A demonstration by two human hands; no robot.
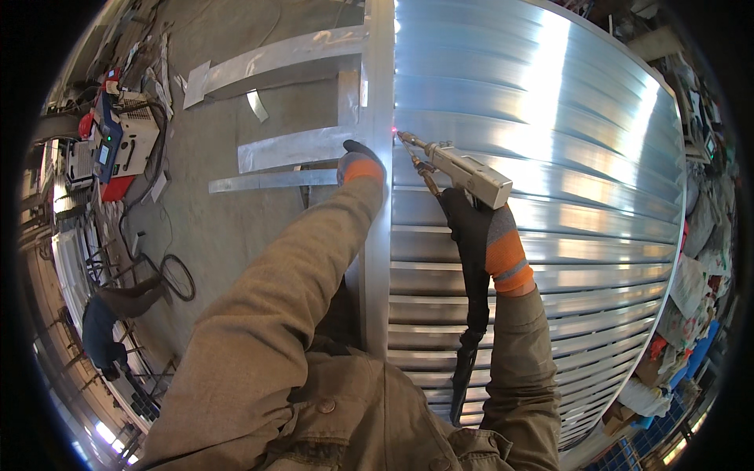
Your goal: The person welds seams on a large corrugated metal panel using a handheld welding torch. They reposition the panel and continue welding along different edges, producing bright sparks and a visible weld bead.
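Right hand [479, 228] grips welding torch [463, 169], nozzle at left edge of ribbed metal panel [550, 157]; left hand [360, 163] presses edge strip [379, 94], grip indeterminate.

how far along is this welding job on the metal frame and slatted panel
Done: cannot tell from here; no finished seam shows clearly. In hand: the right hand holds the grey handheld welding gun, its tip showing a red dot at the edge of the upright silver metal post beside the shiny slatted metal panel. The left hand steadies the post. Left: likely the length of post below the tip.
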